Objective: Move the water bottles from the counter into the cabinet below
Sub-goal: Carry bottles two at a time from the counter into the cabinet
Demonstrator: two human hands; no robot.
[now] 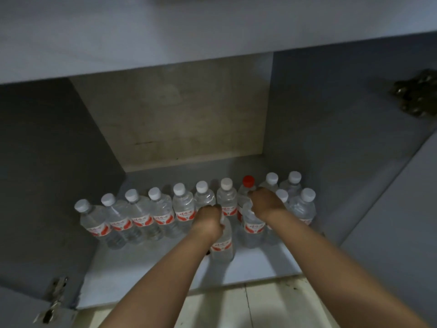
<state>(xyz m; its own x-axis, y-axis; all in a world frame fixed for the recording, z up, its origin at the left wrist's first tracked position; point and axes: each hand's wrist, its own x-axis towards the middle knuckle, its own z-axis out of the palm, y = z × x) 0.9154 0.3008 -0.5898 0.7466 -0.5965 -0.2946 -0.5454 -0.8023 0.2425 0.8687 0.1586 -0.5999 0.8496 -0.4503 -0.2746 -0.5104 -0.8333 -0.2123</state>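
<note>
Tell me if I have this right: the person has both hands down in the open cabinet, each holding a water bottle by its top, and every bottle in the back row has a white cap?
Not quite: one bottle in the back row has a red cap, as the head view shows; the others there are white. The rest stands: the left hand and right hand each hold a water bottle by its top inside the open cabinet.

Caps of two bottles (223, 242) under the hands (208, 220); hinge (418, 97) blurred.

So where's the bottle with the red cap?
In the head view, the red-capped bottle stands in the back row on the cabinet floor, right of centre, between white-capped bottles, just behind the right hand.
</note>
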